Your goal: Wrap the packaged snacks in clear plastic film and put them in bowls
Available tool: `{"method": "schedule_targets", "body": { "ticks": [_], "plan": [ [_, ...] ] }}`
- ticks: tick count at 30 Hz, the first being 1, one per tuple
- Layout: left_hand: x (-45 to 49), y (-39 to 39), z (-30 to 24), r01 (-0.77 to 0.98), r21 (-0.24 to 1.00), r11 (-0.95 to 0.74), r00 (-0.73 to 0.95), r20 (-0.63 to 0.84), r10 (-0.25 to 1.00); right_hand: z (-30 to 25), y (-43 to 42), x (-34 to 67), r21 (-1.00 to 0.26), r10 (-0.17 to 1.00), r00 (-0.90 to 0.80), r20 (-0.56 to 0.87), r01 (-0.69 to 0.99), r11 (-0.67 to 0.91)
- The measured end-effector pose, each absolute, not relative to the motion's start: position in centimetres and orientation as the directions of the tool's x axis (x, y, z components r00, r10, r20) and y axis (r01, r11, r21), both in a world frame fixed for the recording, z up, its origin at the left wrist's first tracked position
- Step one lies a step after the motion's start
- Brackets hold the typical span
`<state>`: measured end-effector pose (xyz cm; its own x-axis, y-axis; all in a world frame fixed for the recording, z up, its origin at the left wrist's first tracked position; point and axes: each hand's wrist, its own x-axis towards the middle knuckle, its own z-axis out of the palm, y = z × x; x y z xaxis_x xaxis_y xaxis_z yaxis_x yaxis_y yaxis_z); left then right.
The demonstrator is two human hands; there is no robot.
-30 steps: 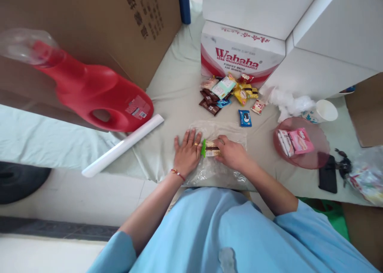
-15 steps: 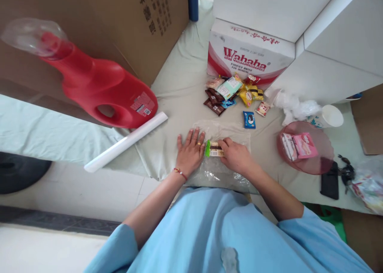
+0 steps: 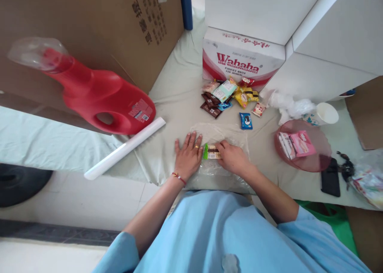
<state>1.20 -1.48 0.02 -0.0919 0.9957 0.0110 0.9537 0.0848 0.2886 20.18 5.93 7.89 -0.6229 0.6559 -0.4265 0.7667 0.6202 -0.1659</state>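
Note:
A sheet of clear plastic film (image 3: pixel 211 169) lies spread on the pale green cloth before me. My left hand (image 3: pixel 188 154) rests flat on the film's left side, fingers spread. My right hand (image 3: pixel 233 156) grips the right end of a wrapped snack bar (image 3: pixel 212 151) with a green end, on the film. The fingers hide that end of the bar. Beyond the film lie a small blue snack packet (image 3: pixel 245 121) and a heap of wrapped snacks (image 3: pixel 224 90).
At left are a red detergent bottle (image 3: pixel 107 97) and a white roll (image 3: pixel 125 148). A Wahaha carton (image 3: pixel 242 57) stands behind the snacks. On the right are a pink bowl (image 3: pixel 324 155), a paper cup (image 3: pixel 328 113), a phone (image 3: pixel 330 179) and keys (image 3: pixel 347 169).
The camera view has shifted slightly. Both hands stay in nearly the same place, the right still on the snack bar and the left still flat on the film.

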Motion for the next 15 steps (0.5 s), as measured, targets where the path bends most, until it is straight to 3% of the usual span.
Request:
{"method": "schedule_targets", "body": {
  "ticks": [5,9,12,15],
  "plan": [
    [1.0,-1.3,0.1,0.953,0.289,0.086,-0.089,-0.001,0.996,7.7,6.0,20.0,-0.187,0.657,-0.633,-0.409,0.763,0.619],
    [-0.4,-2.2,-0.1,0.948,0.315,0.053,-0.075,0.057,0.996,7.9,5.7,22.2,-0.347,0.667,-0.68,-0.303,0.731,0.588],
    [-2.0,-3.9,-0.3,0.945,0.317,-0.081,0.056,0.088,0.995,8.2,4.8,26.2,-0.523,0.656,-0.737,-0.165,0.629,0.575],
    [-3.9,-5.8,-0.2,0.879,0.398,-0.262,0.272,0.033,0.962,7.4,3.0,30.6,-0.627,0.55,-0.829,-0.097,0.48,0.614]
  ]
}}
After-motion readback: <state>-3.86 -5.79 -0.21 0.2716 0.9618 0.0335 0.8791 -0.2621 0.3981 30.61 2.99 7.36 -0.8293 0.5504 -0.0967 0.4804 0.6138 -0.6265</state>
